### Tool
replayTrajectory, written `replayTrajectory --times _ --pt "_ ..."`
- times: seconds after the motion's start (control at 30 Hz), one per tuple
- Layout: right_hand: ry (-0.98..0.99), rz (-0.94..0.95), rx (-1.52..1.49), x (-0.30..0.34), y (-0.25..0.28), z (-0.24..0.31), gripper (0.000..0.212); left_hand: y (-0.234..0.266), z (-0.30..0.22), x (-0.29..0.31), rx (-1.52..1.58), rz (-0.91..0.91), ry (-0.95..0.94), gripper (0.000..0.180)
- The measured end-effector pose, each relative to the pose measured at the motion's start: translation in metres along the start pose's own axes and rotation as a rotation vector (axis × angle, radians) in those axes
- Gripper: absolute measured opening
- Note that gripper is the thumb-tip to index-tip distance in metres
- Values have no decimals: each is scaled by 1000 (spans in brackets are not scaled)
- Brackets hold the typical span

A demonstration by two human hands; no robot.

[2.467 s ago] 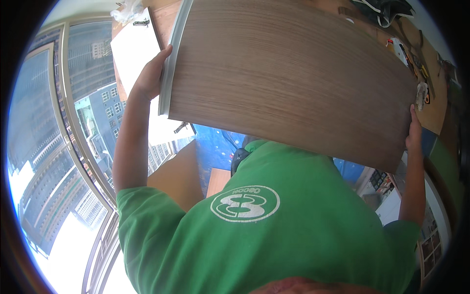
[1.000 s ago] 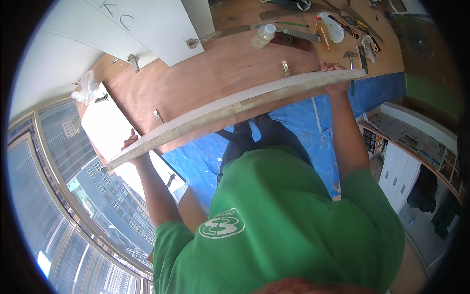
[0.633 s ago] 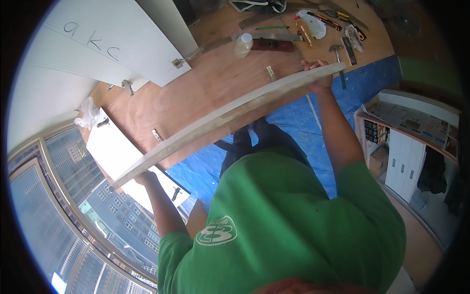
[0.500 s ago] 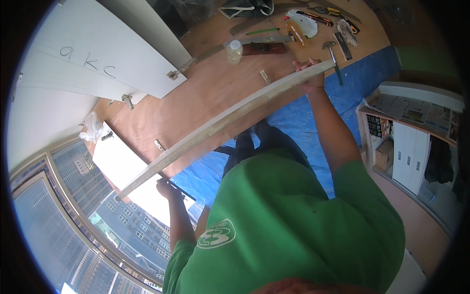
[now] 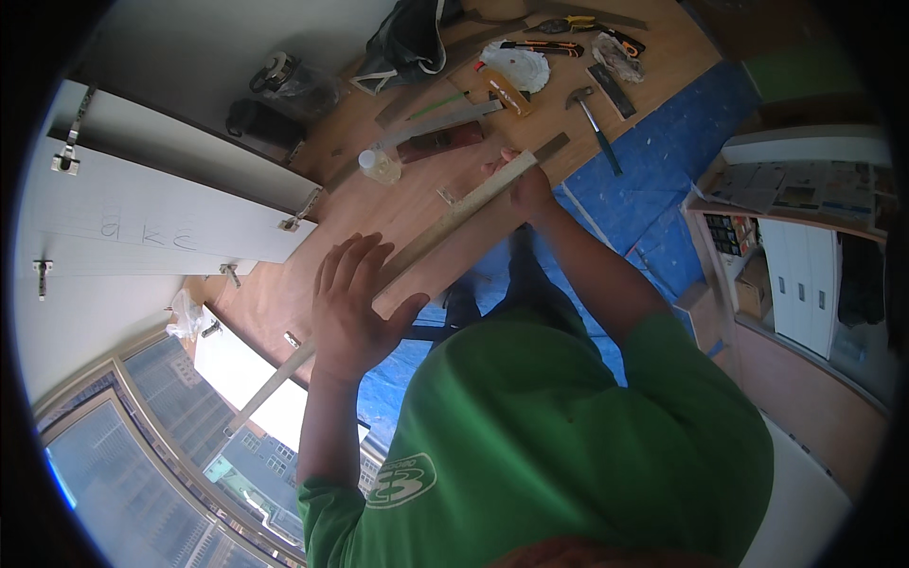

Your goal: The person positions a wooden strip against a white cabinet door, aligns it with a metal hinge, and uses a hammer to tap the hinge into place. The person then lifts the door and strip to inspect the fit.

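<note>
A long, pale wooden strip (image 5: 454, 218) runs diagonally in front of me, from lower left to upper right. My right hand (image 5: 530, 191) is wrapped round it near its far right end. My left hand (image 5: 355, 308) is above its middle, palm down, with the fingers stretched out and the thumb apart. It hides part of the strip, and I cannot tell whether it touches it. Under the strip is a brown wooden work surface (image 5: 284, 265) with small metal hinges (image 5: 446, 195) on it.
Beyond the strip lie a hammer (image 5: 593, 128), a clear bottle (image 5: 379, 168), an orange-brown bottle (image 5: 508, 90), a cutter knife (image 5: 544, 47) and a dark red block (image 5: 440, 142). White hinged panels (image 5: 170, 213) stand at left by a window (image 5: 123, 454). Blue sheeting (image 5: 653, 180) covers the floor.
My left hand has come up from below the strip to above its middle and opened. The strip's right end, with my right hand on it, has shifted left and nearer. The view has turned somewhat.
</note>
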State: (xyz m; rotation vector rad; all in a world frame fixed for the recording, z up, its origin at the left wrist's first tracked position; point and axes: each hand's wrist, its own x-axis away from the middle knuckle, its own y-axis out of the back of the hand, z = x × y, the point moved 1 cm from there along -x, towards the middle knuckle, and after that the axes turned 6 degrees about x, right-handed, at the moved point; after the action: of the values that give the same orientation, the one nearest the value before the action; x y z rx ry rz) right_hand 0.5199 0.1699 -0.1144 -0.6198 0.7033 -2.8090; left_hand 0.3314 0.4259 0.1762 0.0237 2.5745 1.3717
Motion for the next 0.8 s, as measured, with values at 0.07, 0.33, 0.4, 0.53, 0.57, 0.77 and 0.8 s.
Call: replayTrajectory --times 0.07,0.33,0.4,0.53,0.57,0.77,0.8 --pt "-102 35 66 2 -3 7 32 -23 -5 -23 -29 34 115 66" --pt "-61 -115 624 -34 120 93 49 -53 8 -36 -87 169 387 44" --pt "-84 -145 863 -57 169 114 48 -55 4 -36 -117 191 377 32" --pt "122 -234 1069 -131 227 129 42 -53 -6 -47 -188 270 377 22" --pt "204 -204 1077 -148 225 139 39 -56 -7 -51 -176 266 428 20" --pt "578 -46 1594 -278 207 161 47 -68 -8 -61 -170 191 476 23" --pt "606 14 1622 -301 209 159 51 -69 -8 -60 -177 187 478 24"
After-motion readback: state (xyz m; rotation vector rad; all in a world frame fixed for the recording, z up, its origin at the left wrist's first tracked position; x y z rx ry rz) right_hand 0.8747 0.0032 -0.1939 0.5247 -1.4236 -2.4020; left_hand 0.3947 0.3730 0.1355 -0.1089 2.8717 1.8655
